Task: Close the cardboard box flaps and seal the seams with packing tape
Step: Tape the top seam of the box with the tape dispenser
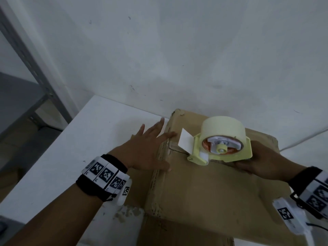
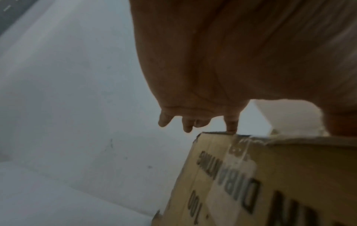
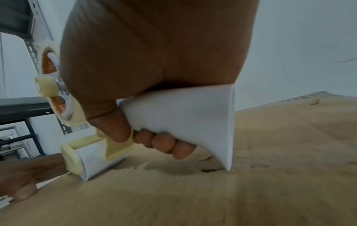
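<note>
A brown cardboard box [image 1: 209, 190] stands on the white table [image 1: 74, 150] with its top flaps folded down. My right hand [image 1: 262, 162] grips the white handle [image 3: 181, 116] of a pale yellow tape dispenser [image 1: 221, 146] holding a cream tape roll [image 1: 223, 126]. Its roller end rests on the flap seam near the box's left edge, and a loose tape tab [image 1: 184, 139] sticks up. My left hand [image 1: 149, 148] lies flat with spread fingers over the box's top left edge, one fingertip [image 2: 231, 130] touching the edge.
A white wall [image 1: 177, 50] rises right behind the box. A grey metal shelf frame [image 1: 30, 64] stands at the left. Flattened cardboard [image 1: 177, 233] lies under the box at the table's near side. A thin cable [image 1: 301, 139] runs along the wall at the right.
</note>
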